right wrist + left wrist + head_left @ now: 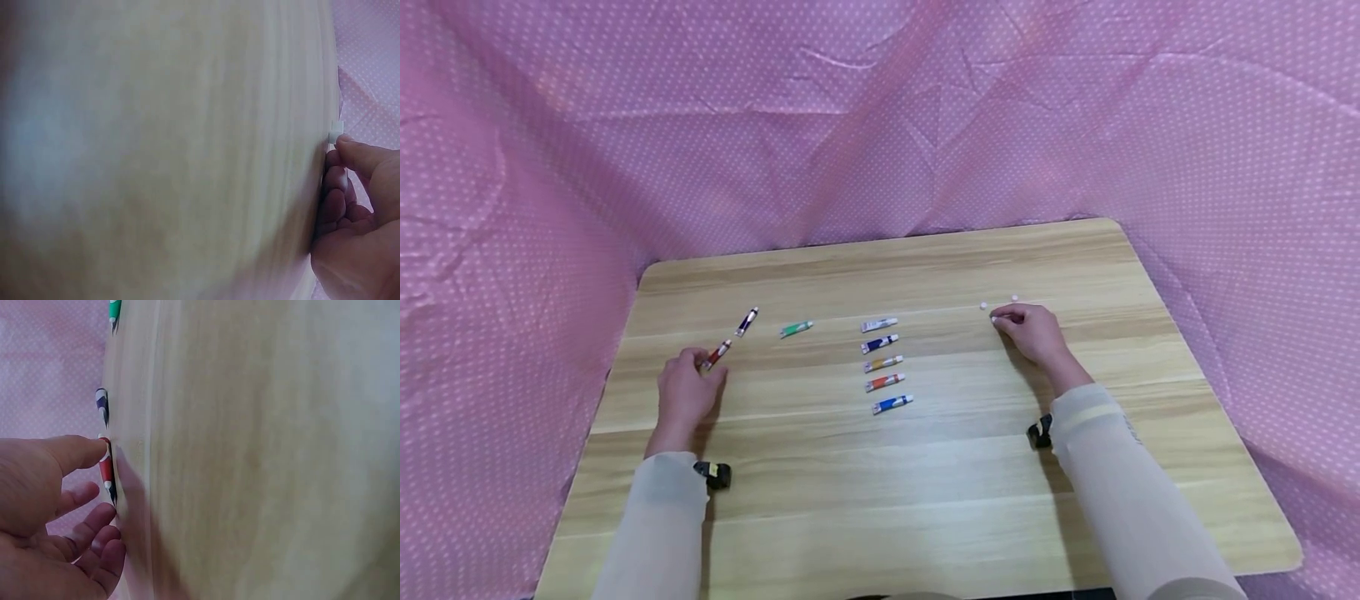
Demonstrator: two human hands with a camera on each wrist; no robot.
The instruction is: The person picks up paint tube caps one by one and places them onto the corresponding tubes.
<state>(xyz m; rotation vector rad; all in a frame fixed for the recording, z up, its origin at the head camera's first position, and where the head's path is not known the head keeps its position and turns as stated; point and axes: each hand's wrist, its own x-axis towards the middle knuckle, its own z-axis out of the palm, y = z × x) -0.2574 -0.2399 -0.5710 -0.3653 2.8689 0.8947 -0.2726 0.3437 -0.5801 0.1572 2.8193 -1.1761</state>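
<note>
In the head view, my left hand (687,390) is at the left of the table, thumb and fingers spread about a red paint tube (718,354) that lies slantwise. The left wrist view shows the thumb overlapping this red tube (105,467), the other fingers loosely bent. Just beyond it lies a dark purple paint tube (747,322), and a green one (796,329) is farther right. On the right side, my right hand (1028,335) pinches a small white cap (995,320) between thumb and forefinger, low over the table. Two similar white caps (982,306) (1015,297) lie just past the fingertips.
Several paint tubes lie in a column mid-table: a whitish one (879,324), dark blue (880,343), yellow (883,363), orange-red (885,382) and blue (892,404). Pink dotted cloth (880,125) hangs behind and beside the wooden table (820,500).
</note>
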